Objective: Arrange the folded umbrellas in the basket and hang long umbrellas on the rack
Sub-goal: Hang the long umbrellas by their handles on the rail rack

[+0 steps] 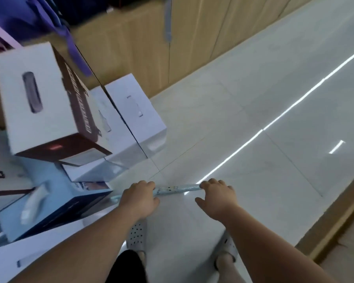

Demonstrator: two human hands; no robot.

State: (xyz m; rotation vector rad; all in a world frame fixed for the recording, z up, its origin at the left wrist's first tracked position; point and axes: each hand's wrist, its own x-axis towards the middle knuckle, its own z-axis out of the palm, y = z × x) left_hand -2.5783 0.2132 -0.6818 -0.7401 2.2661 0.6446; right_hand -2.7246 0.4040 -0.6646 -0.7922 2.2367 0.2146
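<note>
Low over the pale tiled floor (253,111), both of the person's bare hands meet on a long light-blue umbrella (177,189), which runs roughly level from left to right between them. Left hand (140,198) wraps over the umbrella's left part, fingers curled around the shaft and thumb tucked below, so it grips the umbrella firmly. Right hand (218,198) sits at the umbrella's right end with its fingertips laid over the rolled fabric; the thumb points away toward the left and the palm faces down, so the fingers press on the umbrella, though whether they close fully around it cannot be told. A short stretch of rolled canopy with small dark marks shows between the two hands, and a pale curved piece, probably the handle, peeks out just left of the left wrist. Below the forearms two feet in perforated light slippers (137,234) stand on the tiles. To the left, stacked cartons crowd the floor: a tilted white and dark-brown box (43,103) on top, a plain white box (135,111) beside it, and a blue box (55,203) lower down near the left forearm. Wooden panelling (151,48) lines the far wall, and purple fabric (29,15) hangs at the upper left. Neither a basket nor a rack can be picked out in this blurred view.
</note>
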